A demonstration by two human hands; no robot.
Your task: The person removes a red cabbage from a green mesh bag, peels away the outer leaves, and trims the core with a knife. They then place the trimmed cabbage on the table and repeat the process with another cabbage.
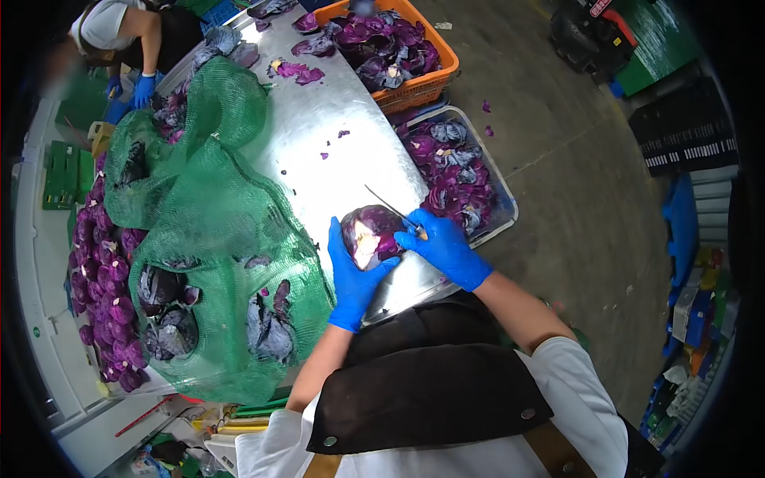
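Observation:
Both my hands wear blue gloves. My left hand (353, 280) is wrapped round the left and near side of a red cabbage (371, 237), which shows a pale patch at its cut side. In my right hand (448, 248) is a knife (387, 205) with a thin dark blade pointing up and left over the cabbage; the fingers touch the cabbage's right side. The cabbage is above the near end of a metal table (343, 159). Left of my hands, green netting (227, 199) lies with dark cabbages on and under it.
An orange crate (414, 97) and a pale bin (504, 209), both full of purple leaves, stand beyond the table's right edge. Trimmed cabbages (103, 295) are piled at the far left. A co-worker (131, 32) in blue gloves is at upper left.

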